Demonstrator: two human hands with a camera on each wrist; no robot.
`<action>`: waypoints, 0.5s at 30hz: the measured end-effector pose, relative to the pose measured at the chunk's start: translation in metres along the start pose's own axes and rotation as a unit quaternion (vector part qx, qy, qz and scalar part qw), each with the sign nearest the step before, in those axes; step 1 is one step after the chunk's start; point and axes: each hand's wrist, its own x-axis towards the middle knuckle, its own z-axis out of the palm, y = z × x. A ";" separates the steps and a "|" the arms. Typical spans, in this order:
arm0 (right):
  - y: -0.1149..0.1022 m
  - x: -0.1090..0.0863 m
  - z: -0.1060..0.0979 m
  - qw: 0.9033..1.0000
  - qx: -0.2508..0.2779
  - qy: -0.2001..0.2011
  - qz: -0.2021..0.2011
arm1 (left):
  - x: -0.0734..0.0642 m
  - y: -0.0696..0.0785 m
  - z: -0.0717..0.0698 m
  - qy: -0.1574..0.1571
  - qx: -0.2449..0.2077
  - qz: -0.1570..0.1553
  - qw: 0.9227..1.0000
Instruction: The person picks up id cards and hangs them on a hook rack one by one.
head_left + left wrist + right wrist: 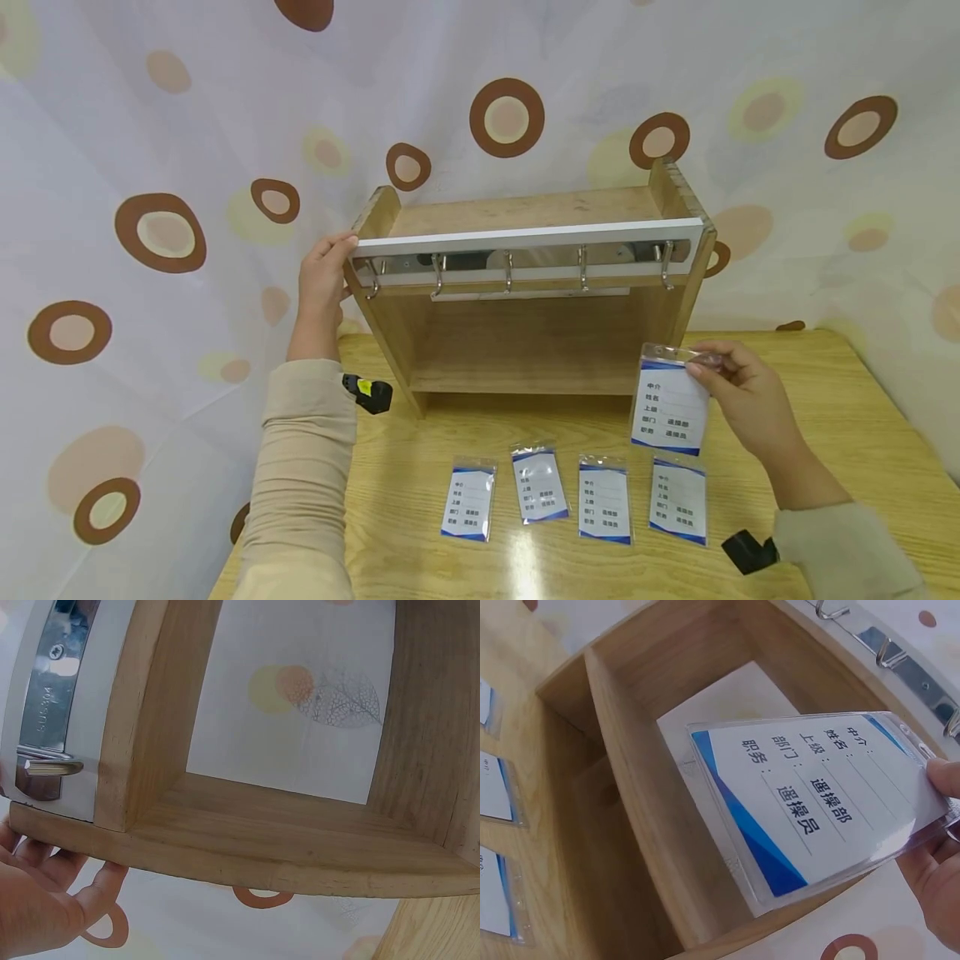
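A wooden rack [525, 392] stands on the table, with a white rail and metal hooks [508, 271] across its upper front. My left hand [321, 275] touches the rack's upper left corner; in the left wrist view, its fingertips [112, 874] rest against the outer side panel. Thumb and fingers of my right hand [746, 396] pinch a clear-sleeved ID badge [670, 404] by its top corner. That badge hangs upright before the rack's lower right. The right wrist view shows its printed card [810, 799] close up. Something clear and crumpled bunches beside my right thumb.
Several similar badges lie in a row on the wooden table [405, 500] before the rack: one far left [468, 504], two midway, and one at right [678, 500] below the held badge. A patterned cloth [570, 50] hangs behind the rack.
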 end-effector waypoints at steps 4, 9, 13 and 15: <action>-0.009 0.006 0.000 1.000 0.000 0.006 -0.012 | 0.000 0.000 -0.001 0.002 -0.002 0.003 1.000; -0.020 0.014 -0.001 0.999 0.002 0.016 -0.030 | 0.000 0.000 -0.002 0.003 0.000 0.003 1.000; -0.024 0.020 -0.002 0.997 0.046 0.016 -0.053 | 0.000 0.000 -0.001 0.003 0.004 0.002 1.000; -0.026 0.022 -0.003 0.996 0.068 0.015 -0.061 | 0.000 -0.001 0.000 0.002 0.007 0.002 1.000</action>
